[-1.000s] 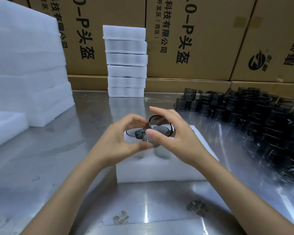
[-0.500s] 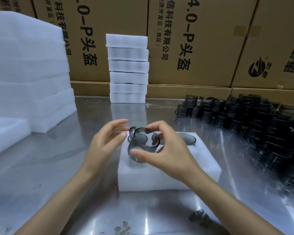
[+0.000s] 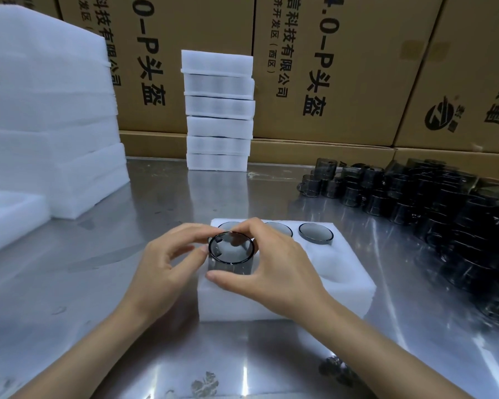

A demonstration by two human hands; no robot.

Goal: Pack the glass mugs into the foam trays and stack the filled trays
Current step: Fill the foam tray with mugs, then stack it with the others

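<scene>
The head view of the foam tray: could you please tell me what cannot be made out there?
- Mug handle: hidden by the right hand.
- Foam tray front-left pocket: covered by the mug and the left hand.
- Two back-row glasses: partly behind the fingers.
- Loose mugs: pile cut off at the right edge.

Smoky grey glass mugs (image 3: pixel 432 203); white foam tray (image 3: pixel 337 272); brown cartons (image 3: pixel 343 67).

The bottom of the glass mug (image 3: pixel 231 256) was hidden by the right hand (image 3: pixel 274 269) and by the foam tray (image 3: pixel 329 272). Two mugs (image 3: pixel 277 228) in the back row were partly covered by the fingers. The pile of dark mugs (image 3: pixel 455 226) was cut off at the right edge and could not be counted. The big foam stack (image 3: pixel 46 110) was cut off on the left.
</scene>
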